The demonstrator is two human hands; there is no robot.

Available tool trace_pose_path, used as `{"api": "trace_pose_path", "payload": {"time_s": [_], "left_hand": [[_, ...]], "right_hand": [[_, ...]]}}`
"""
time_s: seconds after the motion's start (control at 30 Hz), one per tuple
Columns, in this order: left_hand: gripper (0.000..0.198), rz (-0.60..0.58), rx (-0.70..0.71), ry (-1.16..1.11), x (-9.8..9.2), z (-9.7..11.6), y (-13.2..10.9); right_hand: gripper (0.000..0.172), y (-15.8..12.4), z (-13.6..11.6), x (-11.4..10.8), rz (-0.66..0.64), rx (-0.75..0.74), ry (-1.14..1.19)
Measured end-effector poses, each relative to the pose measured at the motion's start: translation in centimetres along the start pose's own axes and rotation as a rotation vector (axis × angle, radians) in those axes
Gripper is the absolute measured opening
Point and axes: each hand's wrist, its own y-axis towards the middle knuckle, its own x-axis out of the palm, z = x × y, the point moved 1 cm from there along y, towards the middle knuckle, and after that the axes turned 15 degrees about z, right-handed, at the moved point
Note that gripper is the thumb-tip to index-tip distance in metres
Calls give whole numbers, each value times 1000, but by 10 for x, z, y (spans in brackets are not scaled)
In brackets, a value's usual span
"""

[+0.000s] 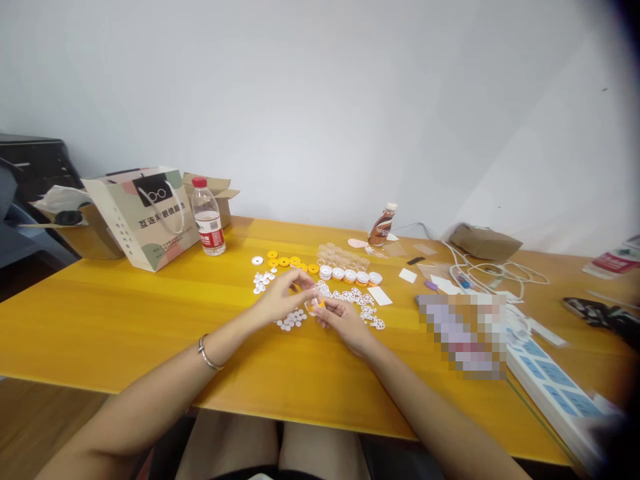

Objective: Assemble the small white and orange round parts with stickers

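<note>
Over the middle of the table, a small round orange-and-white part with a clear-looking edge is between my hands. My right hand pinches it from the right. Curved over its top left, my left hand has thumb and fingertips closed on it. Around them lie white flat discs, small white stemmed pieces and white spoked pieces. Behind my hands run a row of white-and-orange round stacks, yellow rings and several clear round cups.
A paper bag and a red-capped water bottle stand back left. A brown drink bottle stands at the back. White cables, a brown paper packet and a power strip lie on the right, near a blurred-out object.
</note>
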Motion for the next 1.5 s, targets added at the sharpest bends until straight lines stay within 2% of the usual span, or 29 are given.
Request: {"api": "trace_pose_path", "payload": {"time_s": [0.07, 0.1, 0.23, 0.27, 0.4, 0.47, 0.57, 0.63, 0.7, 0.77, 0.87, 0.93, 1.03, 1.1, 1.2, 1.3, 1.33, 1.4, 1.47, 1.5], "left_hand": [[23, -154, 26, -12, -7, 3, 3], [24, -190, 34, -27, -10, 5, 5], [30, -68, 43, 171, -13, 5, 5], [29, -67, 57, 231, -11, 6, 4], [25, -206, 217, 235, -6, 10, -1], [30, -167, 234, 226, -7, 10, -1], [35, -67, 106, 295, -8, 4, 0], [30, -118, 77, 307, -7, 2, 0], [27, -186, 156, 258, -7, 2, 0], [27, -166, 236, 219, -8, 4, 0], [29, -98, 164, 284, -9, 3, 0], [26, -142, 111, 328, -8, 2, -1], [22, -215, 204, 268, -6, 5, -3], [22, -160, 262, 244, -7, 8, -3], [24, -79, 232, 319, -8, 9, -2], [22, -215, 303, 286, -7, 9, -3], [24, -228, 342, 263, -7, 9, -3], [24, -154, 357, 268, -7, 7, -3], [28, -68, 267, 339, -6, 4, -3], [31, -66, 216, 366, -6, 3, -3]], "right_hand": [[30, 0, 1, 0, -9, -3, -23], [31, 0, 1, 0, -15, -8, -36], [34, 0, 1, 1, -35, -43, -77], [34, 0, 0, 1, -38, -49, -87], [35, 1, 0, -1, -17, -64, -133], [35, 2, 0, -1, -11, -76, -135], [36, 3, 2, -2, -22, -78, -141], [36, 3, 4, -2, -29, -76, -142], [34, 4, 5, -3, -24, -87, -134], [32, 4, 6, -3, -11, -104, -120], [33, 3, 6, -3, -22, -112, -138], [33, 3, 6, -3, -39, -115, -159], [33, 2, 6, -3, -38, -128, -152], [34, 3, 6, -3, -28, -140, -147], [36, 3, 8, -4, -19, -152, -182], [32, 3, 8, -4, -21, -164, -216], [32, 3, 8, -4, -18, -169, -217], [32, 3, 7, -4, -3, -184, -222], [34, 2, 6, -4, 1, -196, -247], [34, 2, 6, -4, -5, -200, -259]]}}
